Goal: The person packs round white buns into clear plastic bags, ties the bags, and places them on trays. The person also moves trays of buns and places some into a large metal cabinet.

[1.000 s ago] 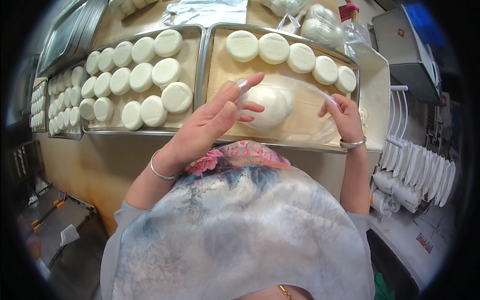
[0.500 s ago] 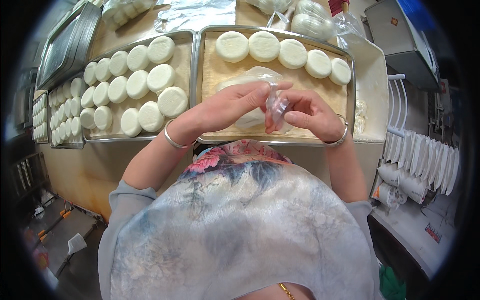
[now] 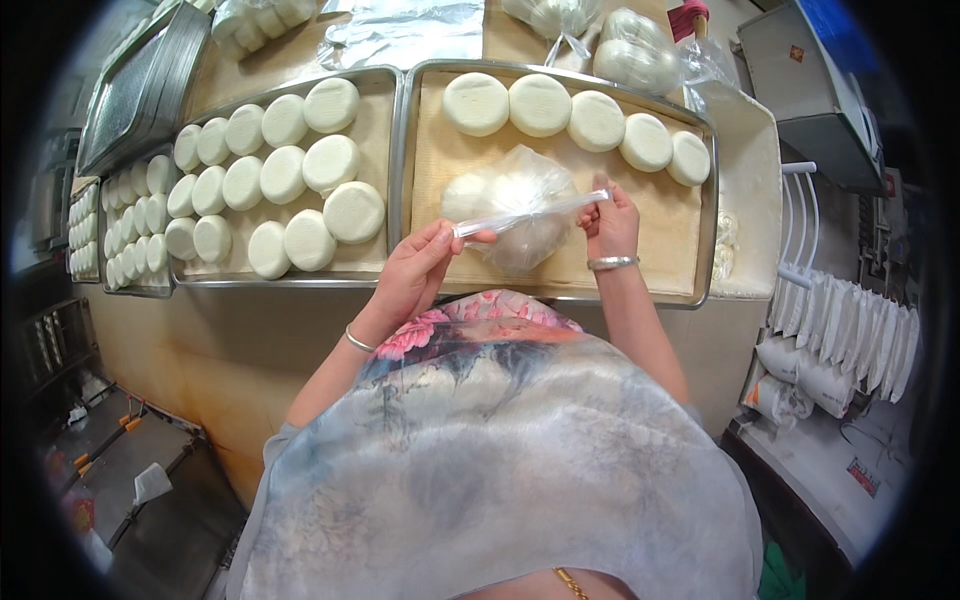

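A clear plastic bag (image 3: 528, 240) with round white buns inside rests on the lined right-hand tray (image 3: 668, 282). Its two twisted handles are stretched apart to left and right above the bag. My left hand (image 3: 420, 262) pinches the end of one handle at the bag's left. The other handle's end is gripped by my right hand (image 3: 612, 222), with fingertips raised on the right side. Along the far side of this tray lies a curved row of several loose white buns (image 3: 540, 105).
Left of me, another metal tray (image 3: 285, 283) holds rows of white buns, with smaller-looking bun trays beyond it. Stacked empty trays (image 3: 135, 95) stand at the far left. Further tied bags of buns (image 3: 637, 52) and a plastic sheet (image 3: 405, 35) lie behind. A white bin (image 3: 752, 190) adjoins on the right.
My hands, close together over the bag's neck before, have moved apart and drawn the handles out sideways. The bag of buns now shows more fully between them.
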Demonstrator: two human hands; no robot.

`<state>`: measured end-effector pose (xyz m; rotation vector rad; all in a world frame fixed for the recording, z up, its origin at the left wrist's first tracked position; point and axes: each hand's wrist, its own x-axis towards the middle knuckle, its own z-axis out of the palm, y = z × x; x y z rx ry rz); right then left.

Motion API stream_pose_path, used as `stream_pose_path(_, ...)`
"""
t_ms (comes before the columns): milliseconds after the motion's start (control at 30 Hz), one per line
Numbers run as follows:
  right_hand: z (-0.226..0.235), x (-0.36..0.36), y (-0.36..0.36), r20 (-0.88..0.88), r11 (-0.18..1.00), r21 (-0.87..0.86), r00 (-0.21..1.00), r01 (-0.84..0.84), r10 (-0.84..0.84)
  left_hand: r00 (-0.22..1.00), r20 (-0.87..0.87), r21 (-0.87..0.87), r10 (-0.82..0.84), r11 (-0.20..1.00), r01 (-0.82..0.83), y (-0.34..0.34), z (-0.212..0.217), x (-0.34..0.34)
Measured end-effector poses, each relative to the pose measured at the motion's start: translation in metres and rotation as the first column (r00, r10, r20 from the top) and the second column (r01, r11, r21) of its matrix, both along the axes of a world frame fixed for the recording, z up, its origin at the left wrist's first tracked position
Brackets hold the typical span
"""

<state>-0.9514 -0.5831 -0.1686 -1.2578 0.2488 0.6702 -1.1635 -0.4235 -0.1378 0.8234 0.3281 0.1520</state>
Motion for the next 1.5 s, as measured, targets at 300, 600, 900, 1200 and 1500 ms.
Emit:
stream_pose_path(300, 0.086, -0.034, 0.028, 0.689, 0.805, -0.273, 0.477, -0.527, 0.546, 0.979, 0.023, 0.340, -0.202, 0.923, 0.182, 0.001, 0.056, 0.054)
stream_pose_path(600, 0.013, 0.010, 0.009, 0.496, 0.803, -0.513, 0.659, -0.302, 0.565, 0.962, -0.252, 0.401, -0.106, 0.893, 0.203, 0.013, 0.018, 0.025)
stream_pose_path(900, 0.048, -0.017, 0.018, 0.661, 0.559, -0.686, -0.078, -0.465, 0.746, 0.987, -0.051, 0.293, -0.153, 0.942, 0.162, 0.021, 0.041, 0.036)
stream_pose_path(1200, 0.113, 0.128, 0.066, 0.310, 0.904, 0.225, 0.906, -0.364, 0.288, 0.969, -0.217, 0.259, 0.121, 0.964, -0.063, 0.022, 0.040, 0.033)
stream_pose_path(1500, 0.108, 0.334, 0.158, 0.771, 0.991, -0.131, 0.627, -0.015, 0.112, 0.929, -0.337, 0.157, 0.152, 0.982, -0.104, 0.024, 0.020, 0.006)
